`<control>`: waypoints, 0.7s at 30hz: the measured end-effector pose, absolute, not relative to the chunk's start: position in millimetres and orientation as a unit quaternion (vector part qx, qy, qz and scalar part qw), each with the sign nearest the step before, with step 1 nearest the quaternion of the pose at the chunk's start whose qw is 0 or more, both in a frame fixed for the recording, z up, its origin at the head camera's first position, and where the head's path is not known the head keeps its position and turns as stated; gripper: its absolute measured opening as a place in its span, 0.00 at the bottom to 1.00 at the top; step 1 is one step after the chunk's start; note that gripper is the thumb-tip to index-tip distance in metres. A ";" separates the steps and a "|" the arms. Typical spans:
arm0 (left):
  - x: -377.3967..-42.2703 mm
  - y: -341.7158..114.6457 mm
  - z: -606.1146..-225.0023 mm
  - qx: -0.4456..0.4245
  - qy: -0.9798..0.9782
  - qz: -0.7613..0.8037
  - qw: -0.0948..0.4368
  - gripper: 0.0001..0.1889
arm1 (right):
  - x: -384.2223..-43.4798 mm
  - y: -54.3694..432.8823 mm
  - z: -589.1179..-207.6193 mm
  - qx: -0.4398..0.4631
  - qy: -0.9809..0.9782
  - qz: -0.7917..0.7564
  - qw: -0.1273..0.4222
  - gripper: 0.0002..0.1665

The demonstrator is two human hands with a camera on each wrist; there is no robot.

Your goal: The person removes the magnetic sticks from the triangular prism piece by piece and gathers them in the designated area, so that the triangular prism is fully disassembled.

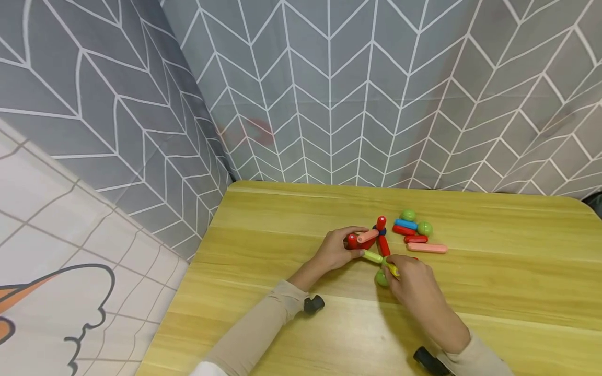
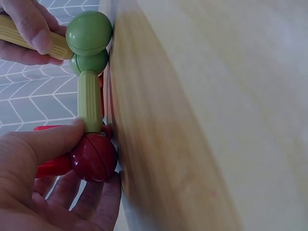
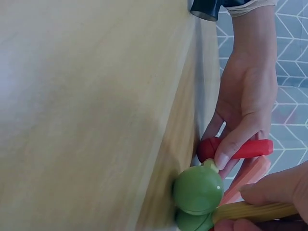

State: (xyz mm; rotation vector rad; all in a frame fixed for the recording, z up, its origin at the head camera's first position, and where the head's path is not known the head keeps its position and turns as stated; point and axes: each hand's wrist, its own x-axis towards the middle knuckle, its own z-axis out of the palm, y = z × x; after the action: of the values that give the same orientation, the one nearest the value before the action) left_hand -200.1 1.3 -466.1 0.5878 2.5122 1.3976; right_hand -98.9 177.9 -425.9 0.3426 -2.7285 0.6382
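Observation:
My left hand point(image 1: 335, 250) grips a shiny red ball point(image 2: 95, 158), with the thumb against a light green rod point(image 2: 89, 102). That rod runs from the red ball to a green ball point(image 2: 91, 63); a second green ball point(image 2: 89, 32) is beside it. A yellow rod point(image 2: 60, 49) is pinched by my right hand point(image 1: 416, 284), its end at the green balls. Whether it is fixed there I cannot tell. Beyond the left hand, upright red rods point(image 1: 381, 223), a pink rod point(image 1: 368, 236) and a dark blue ball point(image 1: 382, 231) belong to the same frame.
Right of the frame lie loose pieces: green balls point(image 1: 425, 228), a blue rod point(image 1: 406, 224), short red rods point(image 1: 416, 239) and a pink rod point(image 1: 427, 248). The wooden table point(image 1: 282, 214) ends at a grey patterned curtain point(image 1: 320, 104).

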 end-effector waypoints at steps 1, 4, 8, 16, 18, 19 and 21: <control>-200.2 1.2 -466.3 0.198 0.849 0.478 0.106 0.27 | -98.6 178.6 -426.2 0.120 -0.953 0.226 0.160 0.07; -200.2 0.9 -466.0 0.194 0.844 0.487 0.113 0.27 | -97.9 180.6 -427.1 0.115 -0.951 0.239 0.158 0.09; -200.8 0.9 -465.9 0.198 0.848 0.481 0.106 0.27 | -98.6 181.2 -427.8 0.105 -0.946 0.266 0.150 0.09; -201.0 1.9 -468.0 0.205 0.857 0.462 0.096 0.26 | -97.5 182.2 -423.0 0.120 -0.920 0.331 0.172 0.10; -200.7 1.6 -467.5 0.205 0.859 0.460 0.095 0.26 | -95.8 187.2 -419.9 0.109 -0.912 0.360 0.163 0.11; -200.5 1.3 -467.4 0.204 0.859 0.461 0.095 0.26 | -95.1 190.3 -418.2 0.099 -0.910 0.370 0.157 0.12; -200.3 0.9 -467.3 0.205 0.858 0.461 0.095 0.26 | -94.0 196.9 -414.5 0.069 -0.908 0.387 0.142 0.12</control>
State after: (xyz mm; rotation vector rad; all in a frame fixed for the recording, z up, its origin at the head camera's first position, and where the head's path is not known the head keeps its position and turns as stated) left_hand -200.3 0.9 -467.3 0.6074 2.5455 1.3655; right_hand -94.0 196.9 -414.5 0.1994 -2.6215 1.1177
